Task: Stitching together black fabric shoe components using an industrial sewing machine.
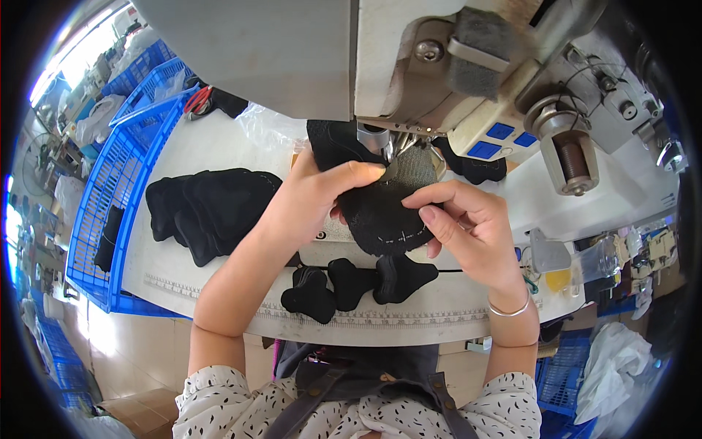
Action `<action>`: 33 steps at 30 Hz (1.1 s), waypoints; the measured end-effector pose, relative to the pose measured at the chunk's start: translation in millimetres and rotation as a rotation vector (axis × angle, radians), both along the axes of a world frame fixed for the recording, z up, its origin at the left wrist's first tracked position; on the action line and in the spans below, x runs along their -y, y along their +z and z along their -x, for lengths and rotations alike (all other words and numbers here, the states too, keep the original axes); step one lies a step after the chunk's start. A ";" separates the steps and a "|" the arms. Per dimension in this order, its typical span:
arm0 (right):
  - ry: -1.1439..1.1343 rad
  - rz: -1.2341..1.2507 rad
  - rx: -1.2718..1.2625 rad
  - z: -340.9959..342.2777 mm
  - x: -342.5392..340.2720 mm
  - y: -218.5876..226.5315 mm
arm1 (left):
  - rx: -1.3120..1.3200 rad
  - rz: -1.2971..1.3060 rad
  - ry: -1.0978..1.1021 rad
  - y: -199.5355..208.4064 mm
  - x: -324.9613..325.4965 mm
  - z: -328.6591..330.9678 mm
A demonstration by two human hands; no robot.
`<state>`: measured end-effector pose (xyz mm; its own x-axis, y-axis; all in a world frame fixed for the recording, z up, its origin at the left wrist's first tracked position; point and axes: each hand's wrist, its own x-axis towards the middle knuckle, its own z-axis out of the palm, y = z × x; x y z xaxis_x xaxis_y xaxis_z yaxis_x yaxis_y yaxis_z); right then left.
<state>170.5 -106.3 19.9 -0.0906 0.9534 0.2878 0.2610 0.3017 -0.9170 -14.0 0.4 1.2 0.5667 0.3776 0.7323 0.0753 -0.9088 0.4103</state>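
A curved black fabric piece with white stitch marks along its near edge lies under the needle area of a sewing machine. My left hand grips its left side, thumb on top close to the presser foot, the other fingers mostly hidden beneath. At the right edge, my right hand pinches the cloth between bent fingers and thumb. Beyond my left hand, another black fabric part sits beside the foot. Small black fabric pieces lie in little stacks near the table's front.
A pile of larger black fabric pieces rests left of my forearm. Blue plastic baskets stand along the left edge, with red-handled scissors nearby. A ruler strip runs along the front. A thread bobbin is mounted at right.
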 end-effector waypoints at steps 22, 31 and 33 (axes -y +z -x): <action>-0.194 -0.152 -0.090 -17.0 -18.5 -10.9 | 0.350 1.230 -0.127 12.0 5.4 -19.3; -0.204 -0.195 -0.054 -28.7 -26.3 -15.6 | 0.346 1.198 -0.113 10.9 10.1 -20.9; -0.218 -0.203 -0.084 -26.7 -30.0 -17.9 | 0.336 1.191 -0.093 9.0 10.8 -19.6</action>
